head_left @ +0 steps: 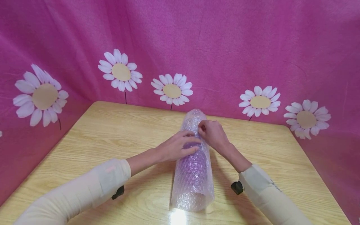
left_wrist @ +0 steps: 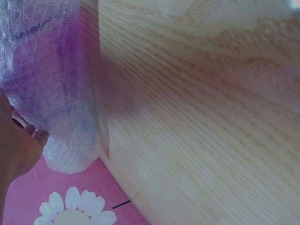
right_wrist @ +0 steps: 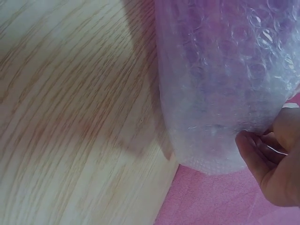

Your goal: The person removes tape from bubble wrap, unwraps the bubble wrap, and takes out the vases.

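A long roll of clear bubble wrap [head_left: 194,184] lies lengthwise across the table, with something purple [head_left: 192,165] showing through its layers. My left hand [head_left: 181,144] rests on top of the roll with its fingers stretched over it. Farther along the roll, my right hand [head_left: 213,134] pinches the wrap between thumb and fingers. That pinch also shows in the right wrist view, where the fingertips [right_wrist: 243,138] meet the film near the far end. The near end of the roll gapes as a loose tube. What the purple thing is stays hidden under the bubbles.
The wooden table [head_left: 118,131] has its far edge against a pink curtain [head_left: 213,47] printed with white daisies. Curtain also hangs at both sides. A black wrist device [head_left: 237,187] sits below the right sleeve, another [head_left: 118,192] below the left.
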`<state>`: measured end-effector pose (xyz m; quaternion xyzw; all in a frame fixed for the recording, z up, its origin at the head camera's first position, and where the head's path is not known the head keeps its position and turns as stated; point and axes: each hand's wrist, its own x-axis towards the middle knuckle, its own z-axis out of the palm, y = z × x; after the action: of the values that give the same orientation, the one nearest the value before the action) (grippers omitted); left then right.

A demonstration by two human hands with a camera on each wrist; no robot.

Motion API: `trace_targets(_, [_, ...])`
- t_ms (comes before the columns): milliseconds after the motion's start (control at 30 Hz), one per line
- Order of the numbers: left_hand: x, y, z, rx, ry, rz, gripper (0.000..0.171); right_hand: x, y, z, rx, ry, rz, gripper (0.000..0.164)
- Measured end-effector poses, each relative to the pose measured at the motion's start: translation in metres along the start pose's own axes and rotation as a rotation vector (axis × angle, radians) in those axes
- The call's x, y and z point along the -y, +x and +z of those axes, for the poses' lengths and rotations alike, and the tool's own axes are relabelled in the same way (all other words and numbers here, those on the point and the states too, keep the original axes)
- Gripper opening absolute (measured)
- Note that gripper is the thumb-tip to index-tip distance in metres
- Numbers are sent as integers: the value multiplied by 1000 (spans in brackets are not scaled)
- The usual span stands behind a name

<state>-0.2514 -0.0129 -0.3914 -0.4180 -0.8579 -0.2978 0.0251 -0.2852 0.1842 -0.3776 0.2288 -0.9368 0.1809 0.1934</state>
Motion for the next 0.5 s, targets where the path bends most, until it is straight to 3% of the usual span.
trace_targets(500, [-1,0,-1,0,7,3,36,1,-1,3,-5,34,56,12])
